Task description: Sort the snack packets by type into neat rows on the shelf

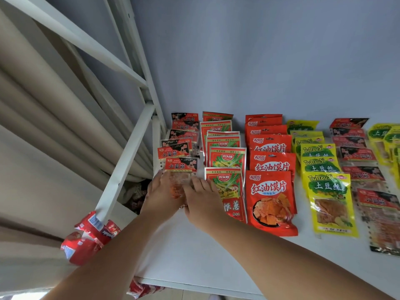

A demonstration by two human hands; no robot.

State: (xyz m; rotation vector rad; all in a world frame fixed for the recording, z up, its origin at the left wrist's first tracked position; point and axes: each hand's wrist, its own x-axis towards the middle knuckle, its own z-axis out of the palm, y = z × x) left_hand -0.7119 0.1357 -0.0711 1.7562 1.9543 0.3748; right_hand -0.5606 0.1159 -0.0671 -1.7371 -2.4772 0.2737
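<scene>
Two hands, left hand (163,191) and right hand (203,198), press flat, fingers straight, on front packet (181,167) of leftmost row, near left edge of smooth white shelf (194,252). Packet: thin glossy rectangle, red-and-black label, crinkly clear window showing orange pieces. Neighbouring shiny red and yellow packets (271,191) overlap in rows.

Both arms bare, reaching forward. My left forearm (101,254) comes in from lower left and my right forearm (281,250) from lower right, and they converge. Left grip (161,191) is palm down, its fingers (159,177) stretched ahead and fairly flat. Right grip (203,199) is just beside it, also palm down, fingers pointing ahead and slightly left, roughly straight. The inner edges of the two grips nearly meet. Thumbs hard to make out.
</scene>
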